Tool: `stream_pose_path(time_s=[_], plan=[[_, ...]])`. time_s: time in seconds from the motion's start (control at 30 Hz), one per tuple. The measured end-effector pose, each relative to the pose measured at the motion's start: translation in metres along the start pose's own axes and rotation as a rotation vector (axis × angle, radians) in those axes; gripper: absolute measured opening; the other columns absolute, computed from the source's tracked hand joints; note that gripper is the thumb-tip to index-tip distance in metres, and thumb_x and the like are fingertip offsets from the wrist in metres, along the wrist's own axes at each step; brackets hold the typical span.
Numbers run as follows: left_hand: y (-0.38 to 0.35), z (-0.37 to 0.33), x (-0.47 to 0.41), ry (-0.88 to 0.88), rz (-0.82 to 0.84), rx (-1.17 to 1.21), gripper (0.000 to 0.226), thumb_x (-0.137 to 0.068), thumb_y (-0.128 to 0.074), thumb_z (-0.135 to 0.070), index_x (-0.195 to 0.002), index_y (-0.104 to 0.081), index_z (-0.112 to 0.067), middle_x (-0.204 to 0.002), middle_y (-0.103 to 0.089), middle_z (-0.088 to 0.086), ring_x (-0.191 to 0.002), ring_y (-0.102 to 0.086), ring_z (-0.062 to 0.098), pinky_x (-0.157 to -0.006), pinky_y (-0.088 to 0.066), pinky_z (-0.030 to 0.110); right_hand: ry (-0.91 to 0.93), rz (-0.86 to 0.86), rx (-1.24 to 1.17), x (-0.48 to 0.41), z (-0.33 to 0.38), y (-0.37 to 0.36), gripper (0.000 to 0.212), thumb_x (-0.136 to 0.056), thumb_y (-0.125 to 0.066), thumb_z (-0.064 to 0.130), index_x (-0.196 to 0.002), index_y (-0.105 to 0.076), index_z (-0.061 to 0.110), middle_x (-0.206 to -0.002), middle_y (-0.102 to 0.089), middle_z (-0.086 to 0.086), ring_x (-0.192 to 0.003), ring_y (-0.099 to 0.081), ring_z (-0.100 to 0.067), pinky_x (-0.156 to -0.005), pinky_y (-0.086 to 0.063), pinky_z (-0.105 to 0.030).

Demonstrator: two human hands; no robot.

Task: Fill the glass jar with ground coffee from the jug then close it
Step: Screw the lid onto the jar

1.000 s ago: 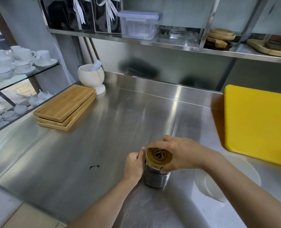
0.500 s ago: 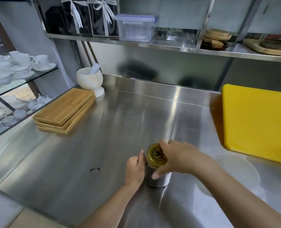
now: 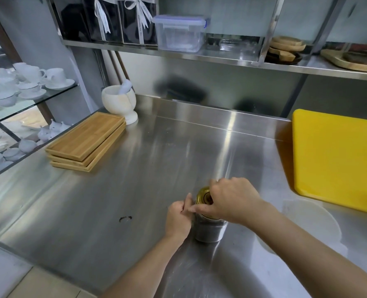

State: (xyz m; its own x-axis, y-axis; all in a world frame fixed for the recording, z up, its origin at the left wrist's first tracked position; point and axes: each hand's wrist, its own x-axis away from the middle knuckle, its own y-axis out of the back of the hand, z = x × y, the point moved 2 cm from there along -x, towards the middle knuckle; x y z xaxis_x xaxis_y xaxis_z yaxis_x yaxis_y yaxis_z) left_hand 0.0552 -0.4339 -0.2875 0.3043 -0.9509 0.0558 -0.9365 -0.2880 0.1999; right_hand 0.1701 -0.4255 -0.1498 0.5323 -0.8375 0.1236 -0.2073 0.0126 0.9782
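Note:
A glass jar (image 3: 208, 231) holding dark ground coffee stands upright on the steel counter (image 3: 135, 190), near its front edge. A gold lid (image 3: 202, 195) sits on top of the jar. My right hand (image 3: 232, 201) covers the lid from above, fingers wrapped round its rim. My left hand (image 3: 178, 218) grips the jar's left side. A translucent white jug (image 3: 307, 224) stands just right of the jar, partly hidden behind my right forearm.
A yellow cutting board (image 3: 337, 158) lies at the right. Stacked bamboo trays (image 3: 88, 143) and a white mortar with pestle (image 3: 120, 104) sit at the back left. A glass shelf of white cups (image 3: 27, 82) stands left; a steel shelf (image 3: 221, 59) hangs overhead.
My right hand has turned on the lid, its fingers swinging round toward my left hand and covering more of the gold top. The jar stays in place.

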Motion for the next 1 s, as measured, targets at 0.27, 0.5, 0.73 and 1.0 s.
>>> stream_pose_path(time_s=[0.27,0.5,0.73,1.0], plan=[[0.001,-0.002,-0.001,-0.035,-0.017,-0.062,0.055,-0.094,-0.040,-0.032,-0.041,-0.039,-0.016,-0.041,-0.041,0.002,-0.046,-0.042,0.023,-0.053,-0.035,0.039,0.118,0.267,-0.192,-0.001,-0.020,0.000,0.082,-0.069,-0.061,0.069,-0.138,-0.025,0.040,-0.138,-0.035,0.002,-0.125,-0.039,-0.024,-0.091,-0.041,-0.037],[0.000,0.000,-0.001,-0.037,-0.022,-0.047,0.057,-0.092,-0.041,-0.038,-0.038,-0.036,-0.019,-0.038,-0.040,0.000,-0.043,-0.041,0.023,-0.050,-0.033,0.039,0.296,0.197,-0.258,-0.004,-0.020,0.004,0.060,-0.079,-0.067,0.038,-0.132,-0.038,0.042,-0.124,-0.043,0.004,-0.112,-0.041,-0.017,-0.087,-0.048,-0.034],[0.001,0.001,-0.001,-0.019,-0.009,-0.037,0.058,-0.093,-0.040,-0.037,-0.038,-0.039,-0.019,-0.040,-0.042,0.002,-0.048,-0.045,0.026,-0.051,-0.038,0.045,0.008,-0.021,0.025,-0.007,-0.005,-0.002,0.071,-0.078,-0.021,0.078,-0.076,-0.048,0.013,-0.063,-0.045,0.000,-0.062,-0.051,-0.021,-0.053,-0.043,-0.029],[0.002,0.000,-0.002,-0.034,-0.024,-0.080,0.055,-0.088,-0.040,-0.043,-0.039,-0.037,-0.018,-0.039,-0.039,0.000,-0.047,-0.040,0.024,-0.051,-0.033,0.040,0.248,0.281,-0.340,-0.005,-0.024,0.003,0.070,-0.075,-0.065,0.057,-0.134,-0.029,0.049,-0.137,-0.035,0.006,-0.124,-0.037,-0.017,-0.096,-0.041,-0.034]])
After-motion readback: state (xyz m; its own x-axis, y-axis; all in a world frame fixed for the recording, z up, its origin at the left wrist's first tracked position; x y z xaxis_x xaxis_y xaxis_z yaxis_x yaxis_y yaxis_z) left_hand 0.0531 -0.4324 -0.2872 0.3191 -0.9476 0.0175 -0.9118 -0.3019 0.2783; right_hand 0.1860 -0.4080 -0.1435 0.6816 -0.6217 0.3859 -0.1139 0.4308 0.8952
